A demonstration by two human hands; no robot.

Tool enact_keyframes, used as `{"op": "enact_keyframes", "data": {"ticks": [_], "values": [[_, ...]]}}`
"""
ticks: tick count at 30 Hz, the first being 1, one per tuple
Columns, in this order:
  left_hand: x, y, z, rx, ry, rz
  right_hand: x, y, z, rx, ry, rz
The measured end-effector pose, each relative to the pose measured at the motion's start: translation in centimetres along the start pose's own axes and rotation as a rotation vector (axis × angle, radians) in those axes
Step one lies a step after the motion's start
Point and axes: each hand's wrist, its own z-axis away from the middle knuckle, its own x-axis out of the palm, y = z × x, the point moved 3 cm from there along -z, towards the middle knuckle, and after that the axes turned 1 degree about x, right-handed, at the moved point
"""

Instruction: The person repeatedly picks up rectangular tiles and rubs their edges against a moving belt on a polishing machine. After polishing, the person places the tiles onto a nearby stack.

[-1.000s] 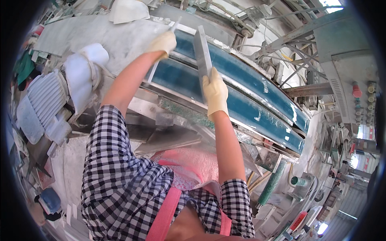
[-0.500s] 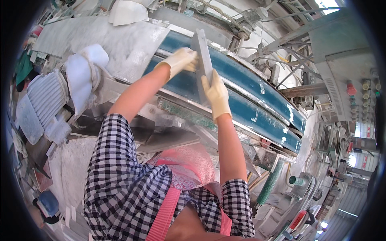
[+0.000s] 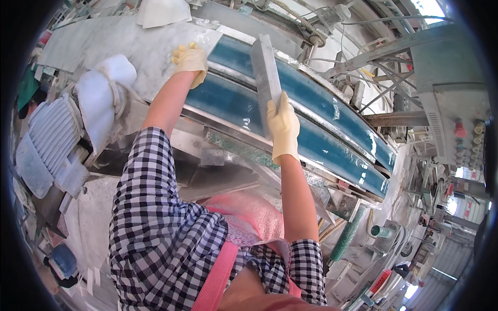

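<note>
My right hand (image 3: 284, 128), in a pale cream glove, grips the near end of a long grey rectangular bar (image 3: 265, 70). Thumb and fingers lie on opposite sides of it. The bar stands on edge across two blue conveyor belts (image 3: 228, 93) that carry wet white patches. My left hand (image 3: 190, 61), gloved the same way, is over the edge of a pale grey slab (image 3: 129, 46) left of the belts. Its fingers are apart and slightly bent, with nothing seen in them. Whether it touches the slab I cannot tell.
A control box (image 3: 451, 119) with a red button and several knobs stands at the right. White cloth-like covers (image 3: 106, 88) and a ribbed motor housing (image 3: 52, 137) are at the left. Metal rails (image 3: 223, 122) edge the belts. A green roller (image 3: 346, 241) sits lower right.
My left hand has moved left, away from the bar, to the slab's edge, and its fingers have spread. My right hand still holds the bar, which has shifted slightly to the right.
</note>
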Motion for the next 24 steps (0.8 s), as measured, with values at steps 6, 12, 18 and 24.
{"op": "enact_keyframes", "data": {"ticks": [6, 12, 18, 24], "values": [[-1.7, -0.2, 0.3, 0.095, 0.005, 0.495, -0.4, 0.4, -0.4, -0.035, 0.030, -0.039], [-4.8, -0.5, 3.2, 0.490, -0.343, 1.128, -0.2, 1.0, -1.0, -0.083, 0.080, -0.087], [1.4, 8.3, 10.2, 0.548, -0.096, 1.080, -0.2, 1.6, -1.5, -0.171, 0.113, -0.047], [-2.3, 5.3, 8.5, 0.730, -0.074, 0.795, -0.5, 1.9, -1.5, -0.162, 0.091, -0.059]]}}
